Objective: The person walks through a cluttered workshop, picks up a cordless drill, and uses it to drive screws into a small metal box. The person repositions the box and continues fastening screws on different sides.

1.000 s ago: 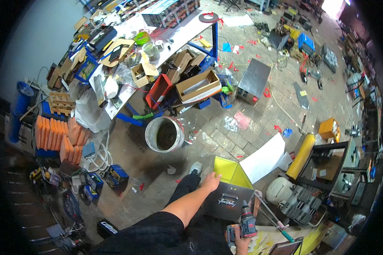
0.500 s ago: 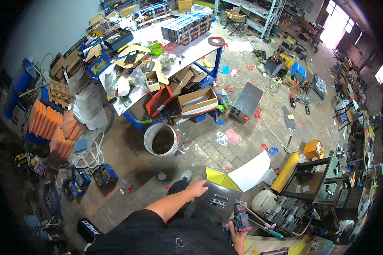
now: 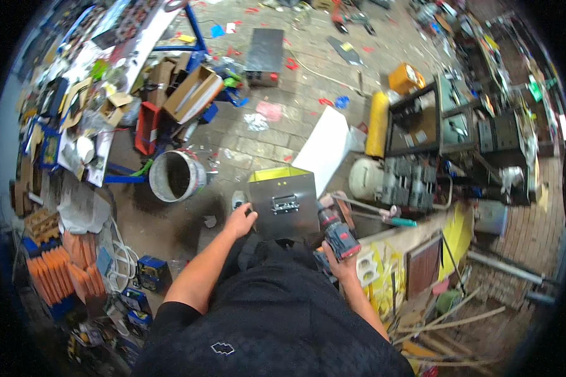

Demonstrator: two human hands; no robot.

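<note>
A dark metal box [image 3: 267, 221] with yellow inner walls stands right in front of my body. A shiny metal handle [image 3: 285, 204] is on its face, with a few small holes above it. My left hand [image 3: 238, 222] is at the box's left edge, fingers bent against it. In my right hand [image 3: 342, 264] is a black and red cordless drill [image 3: 337, 234], its front end pointing away from me beside the box's right edge. My right fingers wrap round its grip and are partly hidden.
A white sheet [image 3: 326, 143] lies behind the box. To the left stands a dirty white bucket [image 3: 160, 193], with a cluttered table beyond. At the right are a yellow cylinder [image 3: 377, 125], a compressor-like machine [image 3: 410, 183] and wood strips [image 3: 449, 323]. A metal case [image 3: 265, 53] is farther off.
My view has swung right and downward. My left hand has slid from the box's upper left corner to lower on its left edge. The drill stays in my right hand, now nearer the box's side.
</note>
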